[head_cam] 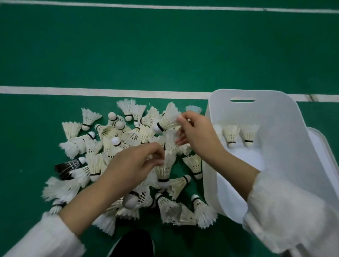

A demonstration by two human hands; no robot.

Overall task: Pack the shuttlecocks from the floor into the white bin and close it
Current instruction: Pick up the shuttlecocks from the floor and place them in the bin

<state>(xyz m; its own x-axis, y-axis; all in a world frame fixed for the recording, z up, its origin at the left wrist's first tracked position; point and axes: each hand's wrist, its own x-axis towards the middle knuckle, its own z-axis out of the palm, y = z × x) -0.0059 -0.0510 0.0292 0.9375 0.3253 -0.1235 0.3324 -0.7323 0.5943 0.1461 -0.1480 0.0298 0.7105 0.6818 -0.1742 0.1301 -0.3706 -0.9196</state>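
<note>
A heap of several white feather shuttlecocks lies on the green court floor, with one black shuttlecock at its left edge. My left hand pinches the feathers of an upright shuttlecock in the middle of the heap. My right hand pinches another shuttlecock lifted above the heap, cork pointing left. The white bin stands on the right, tipped toward me, with two shuttlecocks standing inside against its far wall.
White court lines cross the green floor beyond the heap. A white lid or second white piece lies behind the bin on the right. My dark shoe is at the bottom centre, close to the heap.
</note>
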